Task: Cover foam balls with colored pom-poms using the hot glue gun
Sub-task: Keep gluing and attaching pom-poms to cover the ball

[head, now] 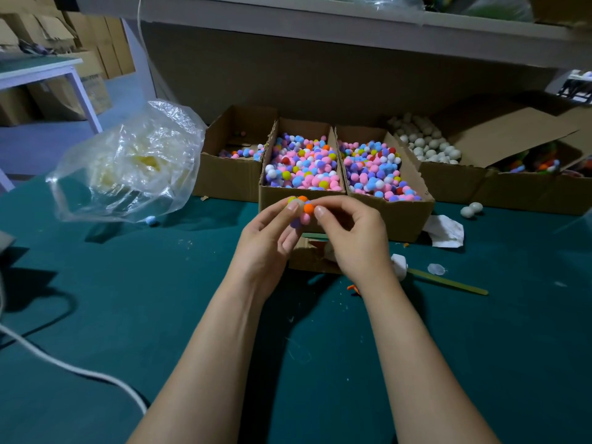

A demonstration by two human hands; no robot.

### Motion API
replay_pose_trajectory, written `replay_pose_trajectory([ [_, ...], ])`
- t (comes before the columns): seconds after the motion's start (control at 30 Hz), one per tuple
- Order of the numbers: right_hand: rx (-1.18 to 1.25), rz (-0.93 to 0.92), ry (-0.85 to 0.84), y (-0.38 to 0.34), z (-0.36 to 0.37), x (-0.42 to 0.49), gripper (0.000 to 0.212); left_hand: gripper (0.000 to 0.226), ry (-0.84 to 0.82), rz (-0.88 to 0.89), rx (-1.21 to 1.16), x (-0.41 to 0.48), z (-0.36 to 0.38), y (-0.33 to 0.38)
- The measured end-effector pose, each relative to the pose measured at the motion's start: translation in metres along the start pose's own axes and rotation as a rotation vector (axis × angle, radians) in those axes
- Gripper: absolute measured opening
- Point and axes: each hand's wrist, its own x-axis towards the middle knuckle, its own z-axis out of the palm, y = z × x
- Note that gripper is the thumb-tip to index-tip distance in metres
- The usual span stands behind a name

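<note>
A foam ball partly covered with orange, yellow, pink and purple pom-poms [301, 209] is held above the green table, in front of the pom-pom boxes. My left hand [267, 238] grips it from the left and below with curled fingers. My right hand [350, 233] pinches an orange pom-pom on its right side with thumb and forefinger. Two open cardboard boxes of mixed pom-poms [302, 163] [376, 169] stand right behind. A box of bare white foam balls [427, 144] sits at the back right. No glue gun shows in view.
A crumpled clear plastic bag [128, 165] lies at the left. A white cord [73, 368] crosses the lower left. A green stick [448, 282], white tissue [447, 230], two loose foam balls [471, 209] and a small cardboard piece [312, 254] lie near my hands.
</note>
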Motion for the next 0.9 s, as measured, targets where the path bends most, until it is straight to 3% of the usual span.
replay_pose_trajectory([
  [0.13, -0.049, -0.026, 0.015, 0.002, -0.004, 0.001, 0.017, 0.045, -0.023, -0.057, -0.052, -0.001, 0.001, 0.002],
  [0.37, -0.127, -0.047, 0.003, 0.004, -0.003, 0.001, 0.015, 0.036, -0.049, -0.089, 0.032, -0.003, 0.0, 0.003],
  [0.6, -0.091, 0.022, 0.02, 0.006, 0.004, 0.005, 0.013, 0.03, 0.025, -0.095, 0.023, -0.003, 0.003, 0.003],
  [0.73, -0.25, 0.036, 0.137, 0.002, 0.005, 0.026, 0.023, 0.031, 0.145, -0.037, -0.005, -0.001, 0.004, 0.001],
  [0.9, -0.49, 0.141, 0.078, -0.005, 0.01, 0.064, 0.029, 0.036, 0.19, 0.026, -0.046, 0.0, 0.003, -0.001],
])
